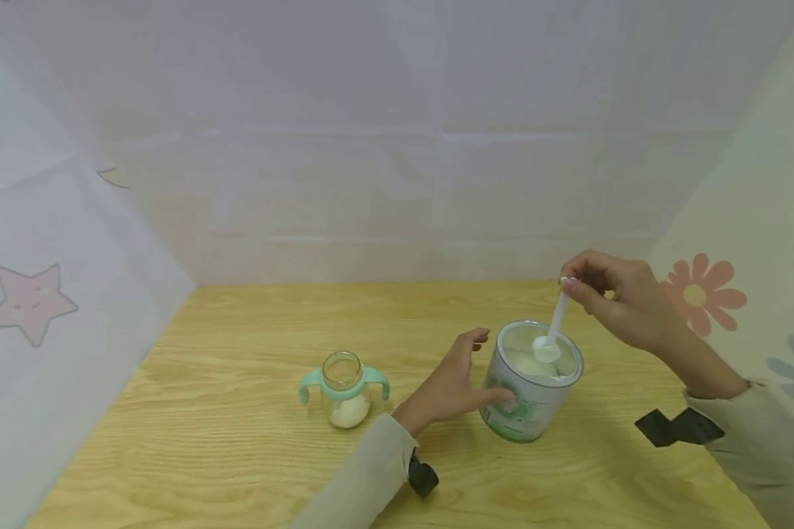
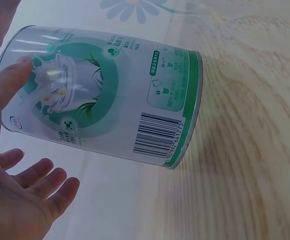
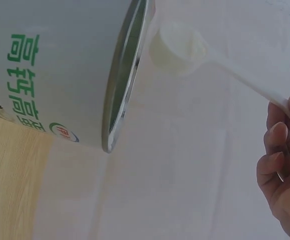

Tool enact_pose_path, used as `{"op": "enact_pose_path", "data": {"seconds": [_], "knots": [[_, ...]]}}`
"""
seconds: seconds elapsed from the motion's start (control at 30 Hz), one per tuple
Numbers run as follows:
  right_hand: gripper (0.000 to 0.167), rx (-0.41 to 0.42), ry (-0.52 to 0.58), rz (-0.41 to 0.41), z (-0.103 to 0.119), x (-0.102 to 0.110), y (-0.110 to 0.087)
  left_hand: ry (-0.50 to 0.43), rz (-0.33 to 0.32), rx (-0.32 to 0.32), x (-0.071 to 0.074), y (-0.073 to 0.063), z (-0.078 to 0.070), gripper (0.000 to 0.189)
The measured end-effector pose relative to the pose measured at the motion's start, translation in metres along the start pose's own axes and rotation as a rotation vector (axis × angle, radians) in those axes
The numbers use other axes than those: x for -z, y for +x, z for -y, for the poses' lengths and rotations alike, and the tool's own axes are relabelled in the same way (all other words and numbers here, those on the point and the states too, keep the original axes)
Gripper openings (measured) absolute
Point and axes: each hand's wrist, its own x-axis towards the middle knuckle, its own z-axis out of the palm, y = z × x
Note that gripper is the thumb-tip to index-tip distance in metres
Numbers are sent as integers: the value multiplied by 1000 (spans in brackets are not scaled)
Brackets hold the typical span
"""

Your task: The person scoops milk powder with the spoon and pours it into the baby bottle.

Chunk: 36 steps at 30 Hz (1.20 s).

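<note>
My right hand pinches the end of a long-handled white scoop. The bowl of the scoop hangs over the open mouth of a white and green milk powder can; in the right wrist view it is just outside the rim and looks pale inside. Pale powder shows in the can, which leans slightly. My left hand is at the can's left side, thumb on its printed front. Its other fingers spread loosely away from the wall in the left wrist view. Left of that hand stands a lidless baby bottle with mint handles.
Pale powder lies in the bottom of the bottle. The wood-grain table meets pale sheets at the back and both sides. A star is printed on the left sheet and flowers on the right one.
</note>
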Motion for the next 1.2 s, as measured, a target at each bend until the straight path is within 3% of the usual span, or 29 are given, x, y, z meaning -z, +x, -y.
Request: {"op": "enact_pose_path", "data": {"seconds": [0.73,0.93,1.2], "knots": [[10,-42,-66,-30,-4,-13,10,49,-33,-16,19,-5,3,90],[7,-120,-83,45,-8,-12,14,85,-38,-28,24,-8,3,90],[7,-256,67,121,-13,-11,22,160,-52,-38,34,-11,-2,91]]}}
